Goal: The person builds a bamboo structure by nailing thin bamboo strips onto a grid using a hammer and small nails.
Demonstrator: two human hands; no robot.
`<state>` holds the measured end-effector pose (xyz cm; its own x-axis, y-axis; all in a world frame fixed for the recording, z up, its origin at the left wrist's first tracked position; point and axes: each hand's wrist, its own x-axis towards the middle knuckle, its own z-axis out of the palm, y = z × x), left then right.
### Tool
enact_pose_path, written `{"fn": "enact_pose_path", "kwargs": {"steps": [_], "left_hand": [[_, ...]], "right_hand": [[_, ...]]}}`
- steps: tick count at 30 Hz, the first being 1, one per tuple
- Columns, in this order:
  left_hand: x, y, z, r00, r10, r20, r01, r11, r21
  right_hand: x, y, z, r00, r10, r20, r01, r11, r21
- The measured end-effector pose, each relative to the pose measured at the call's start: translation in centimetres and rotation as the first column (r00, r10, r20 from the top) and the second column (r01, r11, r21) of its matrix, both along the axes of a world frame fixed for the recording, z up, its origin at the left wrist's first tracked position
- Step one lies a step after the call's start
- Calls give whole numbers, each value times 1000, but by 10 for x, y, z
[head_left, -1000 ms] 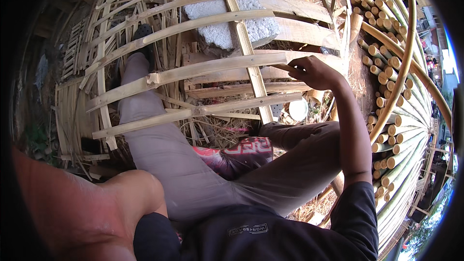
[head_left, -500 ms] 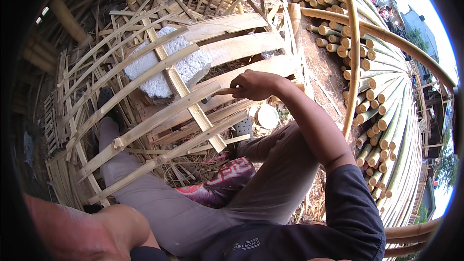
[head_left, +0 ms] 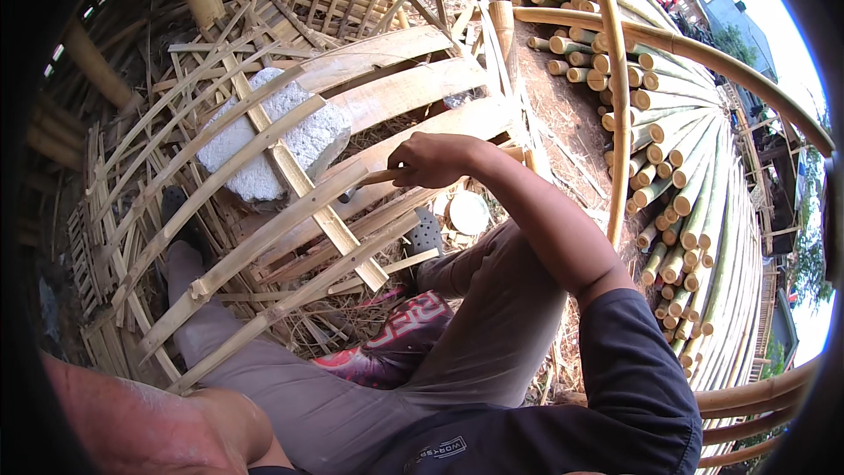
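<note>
My right hand (head_left: 432, 161) is closed around the wooden handle of a hammer (head_left: 378, 177). Its dark metal head is partly hidden beside the slats of a bamboo frame. The frame consists of long split-bamboo slats (head_left: 264, 233) laid side by side, with a grooved bamboo crosspiece (head_left: 303, 180) running over or under them. A rough pale block (head_left: 321, 134) lies beneath the slats. Of my left side, only a bent arm (head_left: 158, 422) shows at the lower left; the hand itself is out of sight.
Stacked bamboo poles (head_left: 686, 167) fill the right side, behind a curved bamboo rail (head_left: 618, 105). Wide flat bamboo strips (head_left: 396, 92) lie past the block. A round pale piece (head_left: 469, 213) rests near my bent leg. Bamboo offcuts and shavings litter the ground.
The whole scene has shifted slightly left in view. My right hand keeps hold of the hammer, whose dark head shows a little more beside the slat.
</note>
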<state>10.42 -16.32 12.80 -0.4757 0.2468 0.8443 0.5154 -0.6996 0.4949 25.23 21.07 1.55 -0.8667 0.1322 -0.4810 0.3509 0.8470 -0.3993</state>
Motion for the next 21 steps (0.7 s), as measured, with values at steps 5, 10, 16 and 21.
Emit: {"fn": "enact_pose_path", "kwargs": {"steps": [5, 10, 16, 21], "left_hand": [[-1, -1, 1, 1000, 10, -5, -10, 1000, -9], [1, -5, 1, 1000, 24, -6, -24, 1000, -11], [1, -10, 2, 999, 38, -6, -38, 999, -11], [6, -6, 2, 999, 36, -4, -36, 999, -17]], "right_hand": [[2, 0, 1, 998, 26, -62, -26, 1000, -4], [1, 0, 3, 1000, 11, -21, -11, 1000, 23], [-1, -2, 0, 999, 18, -36, -17, 1000, 21], [6, 2, 6, 1000, 17, -16, -17, 1000, 19]]}}
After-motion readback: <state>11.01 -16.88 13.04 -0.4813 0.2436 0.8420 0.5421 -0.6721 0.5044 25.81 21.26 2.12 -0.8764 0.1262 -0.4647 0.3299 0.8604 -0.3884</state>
